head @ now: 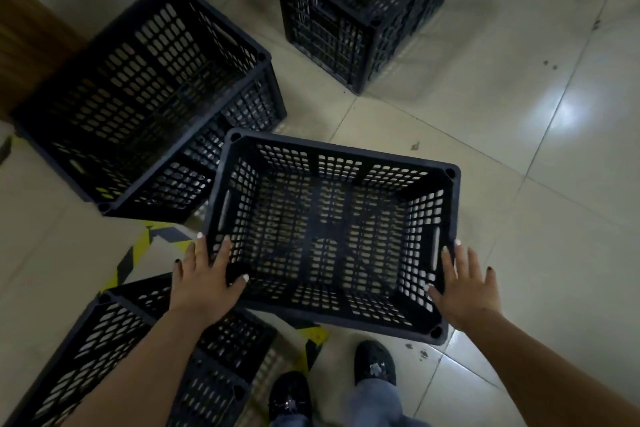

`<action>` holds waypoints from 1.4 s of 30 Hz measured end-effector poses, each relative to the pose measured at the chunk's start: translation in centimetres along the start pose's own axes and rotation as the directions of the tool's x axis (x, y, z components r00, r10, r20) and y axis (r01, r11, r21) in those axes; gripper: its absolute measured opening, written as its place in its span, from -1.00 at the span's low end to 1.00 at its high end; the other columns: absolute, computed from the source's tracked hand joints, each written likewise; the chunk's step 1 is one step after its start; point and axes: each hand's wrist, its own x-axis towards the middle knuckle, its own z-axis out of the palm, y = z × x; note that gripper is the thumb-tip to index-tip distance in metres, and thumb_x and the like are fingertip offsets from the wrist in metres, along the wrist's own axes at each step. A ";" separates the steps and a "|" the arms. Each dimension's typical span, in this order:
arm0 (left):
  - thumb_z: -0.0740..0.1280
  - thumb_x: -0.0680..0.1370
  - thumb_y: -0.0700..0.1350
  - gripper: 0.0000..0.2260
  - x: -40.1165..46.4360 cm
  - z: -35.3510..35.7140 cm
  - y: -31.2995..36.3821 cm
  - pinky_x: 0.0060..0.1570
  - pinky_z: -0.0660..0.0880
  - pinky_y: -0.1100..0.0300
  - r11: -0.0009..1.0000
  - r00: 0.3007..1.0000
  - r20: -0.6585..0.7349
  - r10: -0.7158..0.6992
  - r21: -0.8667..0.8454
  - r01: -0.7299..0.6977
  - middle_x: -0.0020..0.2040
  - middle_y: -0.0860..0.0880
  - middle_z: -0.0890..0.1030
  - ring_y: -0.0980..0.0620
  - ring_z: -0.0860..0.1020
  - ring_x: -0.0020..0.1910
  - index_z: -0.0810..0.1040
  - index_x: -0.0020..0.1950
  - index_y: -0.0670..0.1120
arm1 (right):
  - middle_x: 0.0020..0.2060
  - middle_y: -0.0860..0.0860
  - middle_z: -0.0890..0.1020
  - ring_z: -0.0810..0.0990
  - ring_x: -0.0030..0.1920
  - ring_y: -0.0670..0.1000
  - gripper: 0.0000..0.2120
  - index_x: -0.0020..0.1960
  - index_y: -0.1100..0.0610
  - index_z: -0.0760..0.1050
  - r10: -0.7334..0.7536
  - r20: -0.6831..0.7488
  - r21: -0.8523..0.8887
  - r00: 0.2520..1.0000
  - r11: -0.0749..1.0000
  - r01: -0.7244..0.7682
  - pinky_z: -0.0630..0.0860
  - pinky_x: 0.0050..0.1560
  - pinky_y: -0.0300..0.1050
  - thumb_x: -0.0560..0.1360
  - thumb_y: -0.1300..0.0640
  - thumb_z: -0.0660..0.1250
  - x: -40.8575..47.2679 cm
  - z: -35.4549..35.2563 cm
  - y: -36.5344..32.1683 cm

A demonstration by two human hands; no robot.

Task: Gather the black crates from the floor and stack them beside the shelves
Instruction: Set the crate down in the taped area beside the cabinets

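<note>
While dim, glossy tiled floor (485,156); spread hands (204,282) flanking black crate (329,236).

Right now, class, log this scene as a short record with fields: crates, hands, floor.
crates: four black crates in view; centre crate between the hands, empty
left hand: fingers straight, on the crate's left rim
right hand: fingers straight, at its right side
floor: pale tiles, yellow-black tape beside the centre crate
</note>
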 end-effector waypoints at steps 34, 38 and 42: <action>0.26 0.45 0.31 -0.36 3.0 -5.4 0.9 0.41 0.13 -0.17 0.893 0.967 -0.236 -0.094 -0.449 -0.022 0.58 -0.07 0.06 -0.32 0.12 0.47 0.25 0.49 0.17 | 0.35 0.22 0.28 0.48 0.20 0.26 -0.40 0.49 -0.04 0.19 0.260 -0.197 0.759 0.945 0.650 -0.021 0.46 0.20 0.04 0.50 -0.11 0.27 -2.5 -4.3 1.5; 0.11 0.35 0.43 -0.26 -1.8 -8.0 0.1 0.41 0.15 -0.16 0.916 0.982 -0.168 -0.085 -0.400 0.011 0.59 -0.07 -0.02 -0.30 0.11 0.50 0.20 0.50 0.23 | 0.34 0.22 0.28 0.42 0.27 0.27 -0.45 0.45 -0.03 0.29 0.291 -0.181 0.764 0.939 0.643 -0.052 0.40 0.26 0.04 0.50 -0.12 0.27 -7.1 -8.1 3.1; 0.19 0.40 0.37 -0.35 -7.4 -10.3 -0.6 0.36 0.28 -0.17 0.878 0.974 -0.196 -0.110 -0.479 0.003 0.58 -0.10 0.06 -0.25 0.27 0.45 0.36 0.44 0.14 | 0.33 0.23 0.29 0.45 0.23 0.27 -0.49 0.42 -0.02 0.34 0.263 -0.219 0.755 0.940 0.655 -0.007 0.41 0.25 0.03 0.51 -0.10 0.28 -12.3 -11.9 4.9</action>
